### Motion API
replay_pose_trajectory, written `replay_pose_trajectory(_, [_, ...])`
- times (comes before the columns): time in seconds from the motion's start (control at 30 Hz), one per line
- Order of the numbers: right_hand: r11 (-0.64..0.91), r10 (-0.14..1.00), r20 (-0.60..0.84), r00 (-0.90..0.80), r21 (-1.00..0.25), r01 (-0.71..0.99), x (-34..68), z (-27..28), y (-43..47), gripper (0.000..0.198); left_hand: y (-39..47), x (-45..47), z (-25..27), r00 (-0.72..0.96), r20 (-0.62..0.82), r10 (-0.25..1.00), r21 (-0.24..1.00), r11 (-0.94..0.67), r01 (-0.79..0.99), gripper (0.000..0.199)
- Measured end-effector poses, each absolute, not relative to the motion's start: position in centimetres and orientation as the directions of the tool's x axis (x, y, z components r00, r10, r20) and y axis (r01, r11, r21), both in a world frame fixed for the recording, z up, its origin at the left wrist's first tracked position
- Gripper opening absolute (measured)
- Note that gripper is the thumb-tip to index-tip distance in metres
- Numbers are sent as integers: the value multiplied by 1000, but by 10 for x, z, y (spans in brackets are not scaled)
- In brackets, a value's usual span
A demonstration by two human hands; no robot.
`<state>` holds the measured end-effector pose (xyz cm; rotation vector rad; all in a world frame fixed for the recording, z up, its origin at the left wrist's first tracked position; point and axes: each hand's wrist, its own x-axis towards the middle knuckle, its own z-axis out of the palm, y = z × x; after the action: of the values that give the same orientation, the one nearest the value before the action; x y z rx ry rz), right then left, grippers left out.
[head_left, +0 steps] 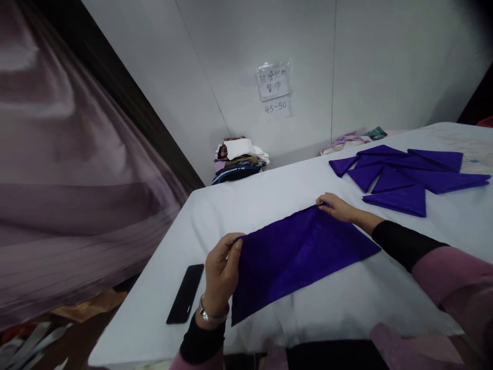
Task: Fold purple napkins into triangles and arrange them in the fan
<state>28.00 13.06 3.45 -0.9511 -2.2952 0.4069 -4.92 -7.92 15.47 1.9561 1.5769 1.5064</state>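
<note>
A purple cloth napkin (pixel 296 254) lies spread across the white-covered table in front of me, its far edge raised between both hands. My left hand (pixel 223 262) pinches the far left corner between thumb and fingers. On the far edge, toward the right, my right hand (pixel 336 206) grips the cloth with its fingertips. The near edge of the napkin rests on the table. Several folded purple napkins (pixel 400 192) lie in an overlapping group beyond my right arm.
A black phone (pixel 185 294) lies left of my left hand. Behind the table's far edge stands a stack of folded cloths (pixel 241 159), with more fabric (pixel 348 141) farther right. A paper sign (pixel 273 82) hangs on the wall. A pinkish curtain (pixel 77 169) fills the left side.
</note>
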Motion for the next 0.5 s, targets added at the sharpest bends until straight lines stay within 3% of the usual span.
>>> replay_pose_trajectory(0.27, [626,776,378,-505,-554,548,294,40,116,29,-49,-76,149,-342,420,841,841,-219,496,19])
replay_pose_trajectory(0.4, [696,704,309,-639,-477,537,308,32,117,24,-28,-90,145,-353,325,877,902,-176,393,23])
replay_pose_trajectory(0.5, [703,698,276,-660,-437,561,317,32,130,22,-5,-98,146,-328,314,891,891,-157,427,23])
